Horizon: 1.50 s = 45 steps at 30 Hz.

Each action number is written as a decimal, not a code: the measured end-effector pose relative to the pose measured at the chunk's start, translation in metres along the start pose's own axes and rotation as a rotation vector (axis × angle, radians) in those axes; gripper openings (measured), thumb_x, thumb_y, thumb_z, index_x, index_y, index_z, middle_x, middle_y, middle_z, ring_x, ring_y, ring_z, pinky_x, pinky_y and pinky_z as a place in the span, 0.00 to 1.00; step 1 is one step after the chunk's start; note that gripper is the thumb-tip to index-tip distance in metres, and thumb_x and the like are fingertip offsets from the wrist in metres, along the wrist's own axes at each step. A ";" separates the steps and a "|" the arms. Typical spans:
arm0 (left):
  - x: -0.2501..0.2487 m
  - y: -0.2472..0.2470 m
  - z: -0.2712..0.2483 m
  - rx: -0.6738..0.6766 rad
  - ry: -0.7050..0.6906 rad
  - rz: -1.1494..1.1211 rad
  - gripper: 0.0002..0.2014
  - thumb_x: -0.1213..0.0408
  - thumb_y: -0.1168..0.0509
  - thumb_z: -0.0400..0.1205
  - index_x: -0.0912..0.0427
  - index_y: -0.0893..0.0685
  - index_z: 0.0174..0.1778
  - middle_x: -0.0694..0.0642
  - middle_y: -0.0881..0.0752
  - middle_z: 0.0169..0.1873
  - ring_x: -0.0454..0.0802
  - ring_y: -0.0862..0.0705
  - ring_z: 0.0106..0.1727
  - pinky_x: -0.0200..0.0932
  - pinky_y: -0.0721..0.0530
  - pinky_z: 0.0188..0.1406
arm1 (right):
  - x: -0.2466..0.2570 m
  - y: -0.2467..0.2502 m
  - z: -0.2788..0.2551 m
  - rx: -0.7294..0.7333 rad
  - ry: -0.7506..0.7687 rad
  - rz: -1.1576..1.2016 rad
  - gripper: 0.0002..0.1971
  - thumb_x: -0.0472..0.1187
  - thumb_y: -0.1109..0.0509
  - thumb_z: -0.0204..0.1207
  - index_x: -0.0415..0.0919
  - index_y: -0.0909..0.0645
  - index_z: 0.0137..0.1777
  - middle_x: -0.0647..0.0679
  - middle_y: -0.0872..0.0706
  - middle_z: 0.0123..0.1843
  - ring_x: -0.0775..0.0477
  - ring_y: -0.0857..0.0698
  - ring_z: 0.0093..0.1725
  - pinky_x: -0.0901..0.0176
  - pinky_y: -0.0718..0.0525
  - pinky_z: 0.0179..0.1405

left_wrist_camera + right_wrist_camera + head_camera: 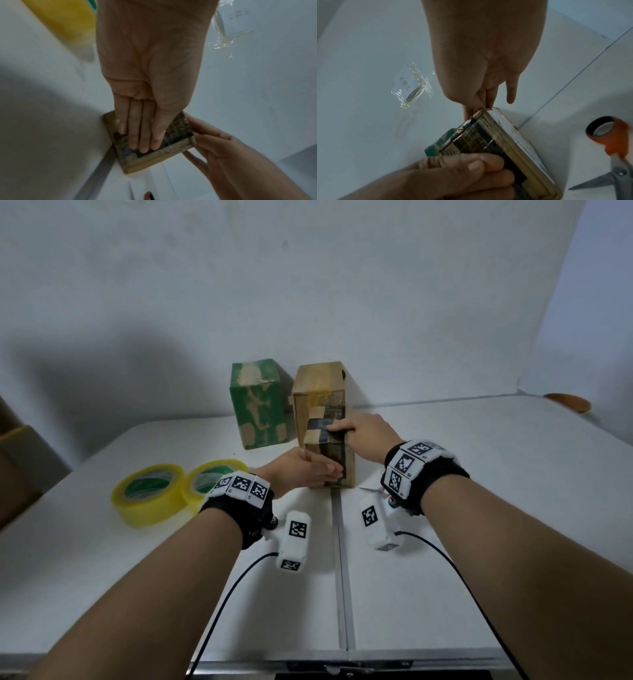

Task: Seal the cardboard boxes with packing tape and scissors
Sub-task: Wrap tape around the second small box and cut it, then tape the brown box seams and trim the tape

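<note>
A tall brown cardboard box [320,392] with clear tape and dark print stands upright at the middle of the white table [479,474]. My left hand [318,472] presses straight fingers [140,135] flat on its lower front face. My right hand [356,431] grips the box higher up, its fingers [481,94] hooked over the box's edge. A green box [258,402] stands just behind it on the left. Two yellow tape rolls [147,494] lie left of my left wrist. Orange-handled scissors [611,135] lie open on the table right of the brown box.
A metal seam [339,542] runs down the table from the box toward me. The white wall [308,285] stands close behind both boxes, with a taped note [412,88] on it. Brown cardboard [17,460] sits at the far left, and an orange object [568,402] at the far right.
</note>
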<state>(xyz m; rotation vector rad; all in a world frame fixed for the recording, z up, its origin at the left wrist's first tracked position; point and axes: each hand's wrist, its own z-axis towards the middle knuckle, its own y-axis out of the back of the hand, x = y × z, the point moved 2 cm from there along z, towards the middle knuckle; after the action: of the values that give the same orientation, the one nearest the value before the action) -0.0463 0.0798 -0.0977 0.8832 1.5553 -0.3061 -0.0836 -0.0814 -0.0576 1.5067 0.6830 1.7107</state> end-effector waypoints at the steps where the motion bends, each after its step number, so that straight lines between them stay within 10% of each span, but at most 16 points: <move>1: 0.003 0.001 0.001 0.001 0.017 -0.012 0.11 0.68 0.33 0.83 0.66 0.12 0.59 0.60 0.10 0.55 0.52 0.11 0.57 0.46 0.17 0.65 | -0.001 0.000 0.000 -0.007 -0.001 0.006 0.23 0.32 0.41 0.80 0.54 0.15 0.67 0.50 0.20 0.74 0.46 0.21 0.72 0.61 0.26 0.68; 5: 0.004 0.005 0.000 0.046 0.135 -0.036 0.13 0.76 0.36 0.83 0.75 0.17 0.63 0.63 0.11 0.55 0.50 0.10 0.50 0.37 0.12 0.47 | -0.002 -0.003 0.000 -0.011 0.009 0.032 0.23 0.33 0.41 0.80 0.54 0.15 0.67 0.50 0.19 0.74 0.46 0.21 0.72 0.57 0.26 0.73; 12: -0.015 0.021 0.000 -0.216 0.348 0.609 0.11 0.71 0.38 0.84 0.73 0.16 0.57 0.65 0.11 0.53 0.57 0.10 0.50 0.50 0.13 0.54 | -0.001 0.002 -0.010 -0.001 0.043 0.046 0.21 0.34 0.43 0.84 0.51 0.17 0.70 0.49 0.21 0.76 0.45 0.21 0.71 0.58 0.26 0.70; 17: -0.038 0.013 -0.014 -0.273 -0.015 0.942 0.22 0.67 0.41 0.85 0.55 0.25 0.76 0.56 0.21 0.71 0.55 0.23 0.71 0.46 0.26 0.71 | -0.002 0.017 -0.023 -0.065 -0.019 0.078 0.16 0.51 0.37 0.84 0.43 0.16 0.63 0.47 0.16 0.64 0.45 0.18 0.64 0.58 0.23 0.59; 20: -0.052 -0.014 -0.015 -0.151 -0.179 0.915 0.23 0.70 0.39 0.83 0.55 0.26 0.76 0.57 0.19 0.69 0.58 0.21 0.69 0.51 0.22 0.68 | -0.007 0.020 -0.028 -0.005 -0.245 0.154 0.40 0.69 0.32 0.72 0.43 0.33 0.76 0.42 0.33 0.73 0.41 0.26 0.71 0.48 0.24 0.69; 24: -0.073 -0.032 -0.014 -0.129 -0.247 0.971 0.25 0.76 0.37 0.81 0.56 0.24 0.75 0.59 0.19 0.67 0.57 0.20 0.67 0.43 0.22 0.64 | -0.025 0.029 -0.032 -0.026 -0.460 0.190 0.49 0.62 0.29 0.71 0.36 0.47 0.82 0.35 0.34 0.77 0.34 0.30 0.75 0.44 0.24 0.70; 28: -0.076 -0.026 -0.003 -0.253 -0.274 0.945 0.19 0.78 0.36 0.79 0.57 0.15 0.64 0.53 0.22 0.58 0.52 0.22 0.61 0.35 0.28 0.54 | -0.045 0.044 -0.027 -0.257 -0.514 0.282 0.39 0.60 0.33 0.73 0.36 0.40 0.75 0.35 0.24 0.70 0.33 0.23 0.67 0.42 0.20 0.64; 32: -0.075 -0.013 0.017 -0.416 -0.323 0.864 0.12 0.59 0.29 0.79 0.56 0.14 0.57 0.53 0.16 0.55 0.48 0.19 0.52 0.37 0.25 0.48 | -0.062 0.059 -0.013 -0.490 -0.554 0.379 0.37 0.64 0.35 0.74 0.39 0.36 0.74 0.36 0.25 0.70 0.31 0.25 0.68 0.43 0.24 0.67; 39: -0.097 -0.032 0.077 -0.266 -0.384 0.804 0.48 0.30 0.31 0.67 0.39 0.44 0.81 0.50 0.42 0.82 0.56 0.30 0.76 0.63 0.24 0.69 | -0.099 0.048 0.038 -0.370 -0.699 0.859 0.55 0.80 0.37 0.45 0.46 0.25 0.70 0.41 0.16 0.64 0.36 0.16 0.60 0.39 0.15 0.59; 45: -0.111 -0.038 0.095 -0.355 -0.550 1.005 0.31 0.43 0.31 0.78 0.49 0.28 0.76 0.52 0.22 0.68 0.50 0.20 0.63 0.44 0.21 0.58 | -0.091 0.049 0.032 -0.281 -0.625 0.927 0.46 0.77 0.35 0.50 0.45 0.19 0.63 0.42 0.13 0.58 0.38 0.13 0.55 0.41 0.11 0.52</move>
<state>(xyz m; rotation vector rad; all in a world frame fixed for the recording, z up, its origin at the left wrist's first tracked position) -0.0086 -0.0467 -0.0247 1.0653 0.5111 0.4173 -0.0583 -0.1867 -0.0667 2.1442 -0.6588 1.6547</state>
